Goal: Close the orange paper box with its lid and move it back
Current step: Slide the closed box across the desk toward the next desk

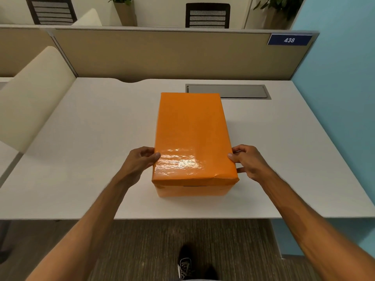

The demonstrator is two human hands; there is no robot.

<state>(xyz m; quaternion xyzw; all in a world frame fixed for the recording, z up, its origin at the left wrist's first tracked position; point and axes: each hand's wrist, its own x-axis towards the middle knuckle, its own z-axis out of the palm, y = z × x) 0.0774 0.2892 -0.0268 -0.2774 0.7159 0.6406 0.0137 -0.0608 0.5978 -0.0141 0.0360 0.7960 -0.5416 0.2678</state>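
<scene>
lid [192,134] seated on orange paper box [191,191] | left hand [140,162], right hand [249,162] gripping lid sides, fingers apparently curled underneath | partition sign [289,39] reads 438

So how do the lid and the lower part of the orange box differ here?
The lid sits on top and overhangs the box base, which shows only as a narrow front strip beneath it. The lid is glossy with glare near its front edge; the base looks duller and shaded. The left hand and right hand grip the lid's sides, not the base, which rests on the desk. Both are orange paper.
</scene>
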